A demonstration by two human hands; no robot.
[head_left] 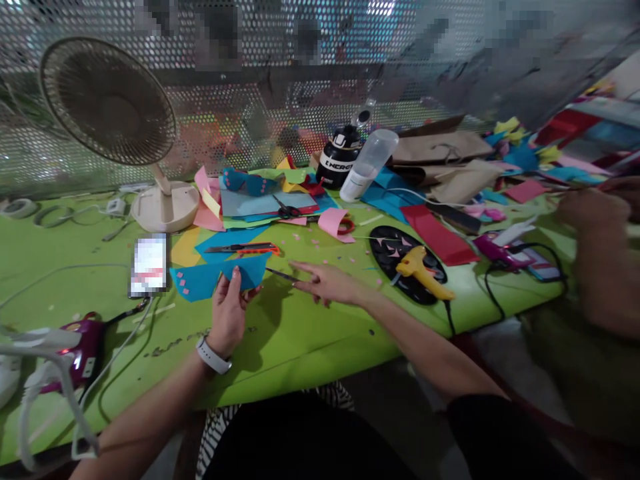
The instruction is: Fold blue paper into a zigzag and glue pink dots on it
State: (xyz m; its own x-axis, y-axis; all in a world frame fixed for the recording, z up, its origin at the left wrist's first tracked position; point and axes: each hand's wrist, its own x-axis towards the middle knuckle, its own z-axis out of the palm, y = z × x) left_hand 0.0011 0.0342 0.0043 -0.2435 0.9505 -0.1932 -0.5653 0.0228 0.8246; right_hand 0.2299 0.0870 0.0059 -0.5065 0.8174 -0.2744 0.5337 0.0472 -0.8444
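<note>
My left hand [231, 311] grips a blue paper strip [200, 280] by its right part, thumb on the front face. Several small pink squares are on the strip's left end. My right hand [333, 283] is just to the right, index finger stretched out. A thin dark pointed tool [281, 274] lies in its fingers, its tip near the strip's right edge; I cannot make out its exact kind. Behind the strip, an orange and black utility knife [245, 249] lies on blue paper. Right of my hand, a yellow glue gun [420, 272] rests on a black tray [383, 243].
A fan [163, 200] and phone [149, 265] stand and lie at left, near a purple power strip [83, 353] with cables. Scissors [289, 211], coloured paper, a black bottle [337, 160] and a clear bottle [367, 167] are behind. Another person's arm [600, 253] is at right.
</note>
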